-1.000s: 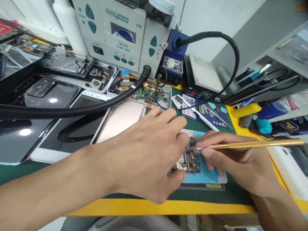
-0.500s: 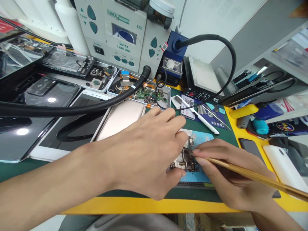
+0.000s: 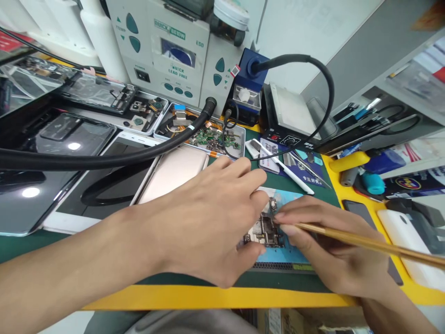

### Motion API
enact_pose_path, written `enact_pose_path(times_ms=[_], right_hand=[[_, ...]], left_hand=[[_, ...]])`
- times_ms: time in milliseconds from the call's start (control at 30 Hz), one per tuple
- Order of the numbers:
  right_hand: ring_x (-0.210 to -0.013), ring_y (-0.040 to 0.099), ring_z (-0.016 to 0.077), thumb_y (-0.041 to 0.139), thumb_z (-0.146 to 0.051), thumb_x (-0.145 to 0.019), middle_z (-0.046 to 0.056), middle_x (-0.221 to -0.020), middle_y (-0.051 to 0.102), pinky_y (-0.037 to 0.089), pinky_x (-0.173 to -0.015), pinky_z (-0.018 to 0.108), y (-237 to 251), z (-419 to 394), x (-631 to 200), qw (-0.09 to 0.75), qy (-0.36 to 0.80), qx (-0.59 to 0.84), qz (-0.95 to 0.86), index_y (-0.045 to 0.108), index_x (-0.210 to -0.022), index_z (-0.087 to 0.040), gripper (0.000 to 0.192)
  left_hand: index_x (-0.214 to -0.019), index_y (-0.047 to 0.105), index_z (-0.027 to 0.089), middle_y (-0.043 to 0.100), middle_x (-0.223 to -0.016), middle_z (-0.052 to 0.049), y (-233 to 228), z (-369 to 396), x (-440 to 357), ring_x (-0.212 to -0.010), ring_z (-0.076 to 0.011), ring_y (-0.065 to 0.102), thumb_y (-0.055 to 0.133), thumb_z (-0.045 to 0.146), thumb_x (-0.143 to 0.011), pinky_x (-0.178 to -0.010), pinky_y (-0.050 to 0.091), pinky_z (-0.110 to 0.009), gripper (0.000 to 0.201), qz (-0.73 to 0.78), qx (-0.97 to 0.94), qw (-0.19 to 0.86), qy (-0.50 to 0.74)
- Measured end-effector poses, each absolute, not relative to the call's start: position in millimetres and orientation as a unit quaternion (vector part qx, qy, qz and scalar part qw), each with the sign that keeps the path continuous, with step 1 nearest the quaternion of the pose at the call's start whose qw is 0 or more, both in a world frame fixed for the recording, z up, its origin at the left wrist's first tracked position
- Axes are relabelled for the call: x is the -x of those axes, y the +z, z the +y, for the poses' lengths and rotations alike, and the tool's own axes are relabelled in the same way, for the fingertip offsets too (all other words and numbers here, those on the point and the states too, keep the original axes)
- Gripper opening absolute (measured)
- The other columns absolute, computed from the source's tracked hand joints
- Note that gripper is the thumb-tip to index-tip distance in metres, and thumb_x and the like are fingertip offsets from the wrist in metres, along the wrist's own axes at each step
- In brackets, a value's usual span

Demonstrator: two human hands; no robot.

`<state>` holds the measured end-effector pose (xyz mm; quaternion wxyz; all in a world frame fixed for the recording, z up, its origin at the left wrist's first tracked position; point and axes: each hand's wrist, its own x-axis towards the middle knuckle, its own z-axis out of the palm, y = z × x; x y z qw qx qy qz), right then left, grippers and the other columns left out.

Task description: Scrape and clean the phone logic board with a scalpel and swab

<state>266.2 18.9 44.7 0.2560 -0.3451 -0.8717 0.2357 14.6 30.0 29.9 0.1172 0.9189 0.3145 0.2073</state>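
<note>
A small phone circuit board point(image 3: 268, 231) with a dark central area lies on a light-blue mat point(image 3: 288, 253). My left hand point(image 3: 222, 222) reaches over its left part with curled fingers, the thumb at the near side and the fingers at the far side, steadying it. That part of the board is hidden under the hand. From the right, my right hand point(image 3: 330, 246) pinches a slender gold-coloured tool point(image 3: 358, 239) between thumb and fingers. The tool's working end is at the board's right side, mostly covered by my fingertips, so its kind cannot be made out.
A hot-air station point(image 3: 177, 55) stands behind, its thick black hose point(image 3: 146, 157) crossing the left side. Nearby are a tray of boards point(image 3: 243, 139), phones, a white pen-like tool point(image 3: 295, 178), tweezers point(image 3: 313, 169), a black heating box point(image 3: 288, 111) and a yellow handle point(image 3: 349, 161).
The view has shifted slightly. Both hands keep their hold, and the gold tool now lies at a slightly flatter slant, its tip still at the board.
</note>
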Motion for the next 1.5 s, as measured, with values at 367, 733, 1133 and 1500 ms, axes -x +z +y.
enact_pose_path(times_ms=[367, 733, 1133, 1500], right_hand=[[-0.063, 0.064, 0.0108, 0.063, -0.019, -0.103, 0.002, -0.087, 0.067, 0.050, -0.051, 0.021, 56, 35, -262, 0.202, 0.363, 0.385, -0.824, 0.070, -0.103, -0.021, 0.007], [-0.046, 0.058, 0.0101, 0.067, -0.032, -0.102, 0.001, -0.073, 0.066, 0.045, -0.037, 0.021, 65, 54, -255, 0.151, 0.482, 0.397, -0.767, 0.069, -0.092, -0.019, 0.016], [-0.060, 0.060, 0.0130, 0.066, -0.039, -0.105, 0.003, -0.084, 0.065, 0.048, -0.042, 0.022, 59, 52, -261, 0.161, 0.538, 0.414, -0.717, 0.069, -0.103, -0.019, 0.020], [-0.046, 0.053, 0.0097, 0.073, -0.035, -0.101, -0.007, -0.059, 0.056, 0.037, -0.035, 0.016, 51, 51, -261, 0.236, 0.556, 0.439, -0.665, 0.061, -0.108, -0.020, 0.021]], left_hand=[[-0.088, 0.062, 0.020, 0.057, -0.094, -0.006, 31, 31, -13, -0.096, -0.0291, 0.054, 0.066, 0.045, -0.091, -0.085, 0.043, -0.046, 0.026, 0.315, -0.919, 0.123, 0.205], [-0.092, 0.065, 0.017, 0.058, -0.096, -0.007, 32, 32, -15, -0.097, -0.0301, 0.053, 0.063, 0.047, -0.093, -0.088, 0.044, -0.049, 0.030, 0.318, -0.922, 0.119, 0.184], [-0.094, 0.066, 0.017, 0.058, -0.097, -0.009, 31, 32, -13, -0.097, -0.0307, 0.054, 0.063, 0.046, -0.094, -0.088, 0.046, -0.050, 0.029, 0.314, -0.922, 0.120, 0.192], [-0.094, 0.066, 0.017, 0.057, -0.095, -0.008, 30, 31, -14, -0.095, -0.0310, 0.053, 0.063, 0.047, -0.093, -0.086, 0.048, -0.052, 0.031, 0.319, -0.921, 0.119, 0.191]])
